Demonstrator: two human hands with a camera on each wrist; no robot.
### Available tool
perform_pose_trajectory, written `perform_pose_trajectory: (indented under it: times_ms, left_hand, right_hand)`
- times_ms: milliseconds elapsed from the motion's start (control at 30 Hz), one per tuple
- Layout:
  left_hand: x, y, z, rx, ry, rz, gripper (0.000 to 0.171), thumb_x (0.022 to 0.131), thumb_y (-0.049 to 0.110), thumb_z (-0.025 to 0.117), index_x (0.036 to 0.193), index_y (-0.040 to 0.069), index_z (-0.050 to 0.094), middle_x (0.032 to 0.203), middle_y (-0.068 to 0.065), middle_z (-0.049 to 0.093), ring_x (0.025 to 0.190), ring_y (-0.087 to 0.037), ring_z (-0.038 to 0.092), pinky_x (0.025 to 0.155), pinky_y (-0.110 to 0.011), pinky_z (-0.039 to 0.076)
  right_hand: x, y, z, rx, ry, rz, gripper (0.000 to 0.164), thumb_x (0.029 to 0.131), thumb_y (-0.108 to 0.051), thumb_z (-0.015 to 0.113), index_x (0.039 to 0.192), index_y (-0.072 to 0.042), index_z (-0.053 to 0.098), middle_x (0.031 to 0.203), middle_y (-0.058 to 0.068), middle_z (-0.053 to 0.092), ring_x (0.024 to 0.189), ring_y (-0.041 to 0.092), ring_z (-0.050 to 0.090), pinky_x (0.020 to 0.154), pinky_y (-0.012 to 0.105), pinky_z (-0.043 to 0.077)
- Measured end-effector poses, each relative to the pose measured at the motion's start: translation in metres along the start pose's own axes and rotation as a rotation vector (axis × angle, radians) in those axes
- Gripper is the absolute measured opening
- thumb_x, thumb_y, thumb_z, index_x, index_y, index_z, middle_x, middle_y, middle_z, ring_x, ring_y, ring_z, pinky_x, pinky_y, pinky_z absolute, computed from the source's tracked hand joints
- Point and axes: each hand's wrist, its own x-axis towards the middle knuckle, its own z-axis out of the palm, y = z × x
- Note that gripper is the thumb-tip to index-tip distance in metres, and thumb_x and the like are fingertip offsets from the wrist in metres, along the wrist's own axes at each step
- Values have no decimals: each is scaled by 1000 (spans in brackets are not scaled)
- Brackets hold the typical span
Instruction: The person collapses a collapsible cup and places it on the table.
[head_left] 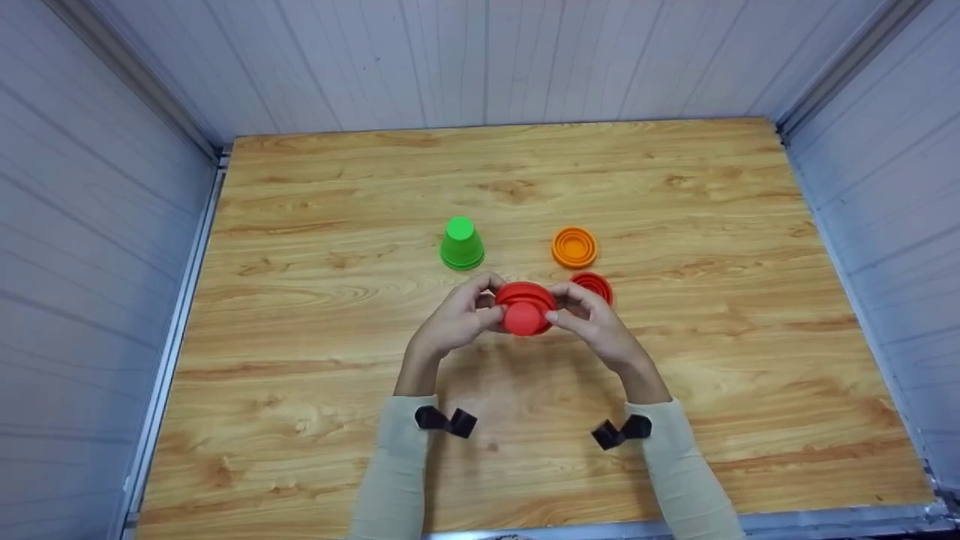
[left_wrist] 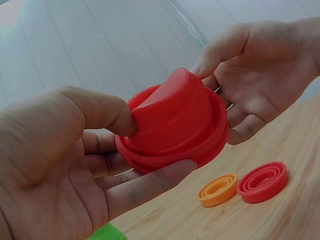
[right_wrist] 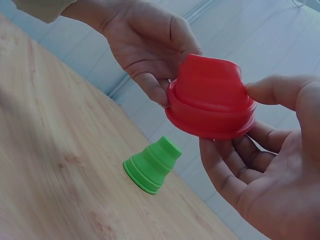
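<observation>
**Over a wooden bench [head_left: 300, 420], a red folding cup [head_left: 524, 310] is held from both sides**

The bench is marked with yellow-brown wood lines. Across its near edge, two pale sleeves [head_left: 394, 480] are stretched forward.

Next in size come the hands. The left hand [head_left: 457, 319] is bent around the cup's left side, with the thumb pushed against the wall and fingers tucked under the wide rim. By the right hand [head_left: 600, 326], the right side is pinched in much the same way. Nothing else is held by either one.

The red folding cup seems light and bendy, like rubber. It is probably not very slippery and not easily broken. It is likely best held by the thick, wide rim, since the thinner folds may give way when pushed. It is held up off the bench, right between the two hands, with its small round end tipped toward the person.

Past the left hand, a green folding cup [head_left: 462, 246] is stood narrow end up. Just past the right hand, a flat red cup [head_left: 595, 287] is partly hidden in the head view. Just beyond that, a flat orange cup [head_left: 574, 247] is laid with its rings showing.
</observation>
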Motion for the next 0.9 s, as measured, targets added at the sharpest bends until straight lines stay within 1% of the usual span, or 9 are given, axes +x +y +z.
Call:
perform_pose_trajectory:
  times_ms: [133, 233, 300, 333, 467, 533, 733, 833, 900]
  left_hand:
    - [-5, 11, 1, 23, 1, -1, 21, 87, -7, 46, 108, -8, 50, 103, -8, 54, 81, -15, 61, 75, -37, 59]
    - [-10, 21, 3, 58, 4, 6, 22, 87, -6, 47, 108, -7, 51, 103, -9, 54, 79, -14, 59, 73, -33, 58]
    - [-12, 26, 4, 72, 6, 12, 21, 87, -5, 48, 108, -7, 52, 104, -11, 54, 79, -14, 60, 73, -34, 58]
    - [-10, 23, 3, 75, 7, 13, 21, 87, -6, 48, 108, -7, 52, 104, -11, 54, 79, -15, 60, 72, -34, 58]
    - [-1, 7, 2, 54, 14, 14, 21, 89, -5, 47, 109, -8, 51, 106, -12, 53, 80, -17, 64, 75, -45, 59]
    - [3, -1, 1, 43, 23, 9, 21, 89, -5, 48, 110, -7, 51, 107, -12, 53, 80, -17, 65, 76, -47, 58]
    - [4, -2, 3, 5, 36, -19, 20, 92, -2, 48, 111, -6, 50, 108, -14, 52, 83, -19, 66, 76, -43, 59]
    - [4, -3, 3, -14, 16, -22, 20, 93, 0, 47, 113, -5, 49, 110, -14, 51, 86, -19, 66, 77, -40, 59]
    - [3, -3, 2, -36, -9, -6, 22, 93, 0, 47, 115, -4, 49, 112, -14, 51, 90, -20, 66, 79, -42, 58]
  right_hand:
    - [0, -1, 0, -3, -10, -30, 35, 90, -4, 62, 121, 10, 52, 109, 4, 61, 100, 15, 58, 85, 25, 51]
    - [1, -1, 2, -20, 6, -43, 35, 89, -2, 63, 120, 10, 53, 108, 4, 61, 99, 16, 58, 84, 24, 52]
    - [2, -1, 3, -33, 23, -46, 34, 88, -1, 64, 119, 10, 54, 107, 5, 61, 97, 17, 57, 81, 24, 53]
    - [2, -1, 3, -43, 32, -47, 33, 88, -1, 64, 118, 9, 55, 107, 6, 61, 96, 17, 57, 80, 24, 53]
    - [3, 0, 6, -89, 90, -43, 30, 87, 0, 65, 115, 7, 58, 106, 10, 61, 90, 18, 56, 76, 22, 54]
    - [4, 1, 8, -109, 125, -40, 29, 86, 2, 65, 114, 7, 58, 104, 11, 60, 88, 19, 55, 74, 21, 53]
    - [6, 0, 11, -179, 208, -30, 26, 85, 3, 65, 111, 6, 60, 99, 11, 60, 85, 19, 56, 68, 20, 52]
    - [6, 0, 11, -191, 228, -35, 25, 85, 3, 65, 110, 5, 62, 98, 10, 60, 85, 19, 56, 67, 20, 51]
    - [6, 0, 11, -188, 236, -43, 24, 86, 3, 64, 110, 5, 62, 99, 10, 61, 85, 19, 56, 68, 20, 51]
